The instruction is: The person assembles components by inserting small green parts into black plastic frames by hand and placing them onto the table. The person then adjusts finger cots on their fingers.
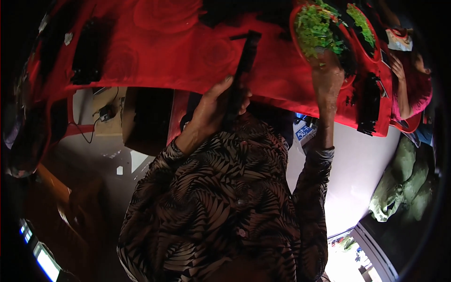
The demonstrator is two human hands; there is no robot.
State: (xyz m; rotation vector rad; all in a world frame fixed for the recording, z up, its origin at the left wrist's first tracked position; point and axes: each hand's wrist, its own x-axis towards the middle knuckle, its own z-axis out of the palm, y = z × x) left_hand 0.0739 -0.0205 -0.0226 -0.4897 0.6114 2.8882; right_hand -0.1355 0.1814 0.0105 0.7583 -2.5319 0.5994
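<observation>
My left hand (pixel 209 108) is closed around a long, narrow black strip (pixel 246 56), held at a slant over the near edge of the red-covered table (pixel 169 51). A thin black piece sticks out sideways near the strip's upper end. What exactly the strip is, I cannot make out. To the right, my right hand (pixel 327 77) reaches into a red-rimmed basket (pixel 294 37) full of small bright green pieces (pixel 314 28). Its fingertips are down among the pieces and hidden, so their grip does not show.
Black bundles lie on the cloth at left (pixel 87 51) and right (pixel 370 105). A second red-rimmed basket of green pieces (pixel 361 23) stands farther right, near a person in a pink top (pixel 416 94). Below the table are a dark open box (pixel 146 117) and green sacks (pixel 404 178).
</observation>
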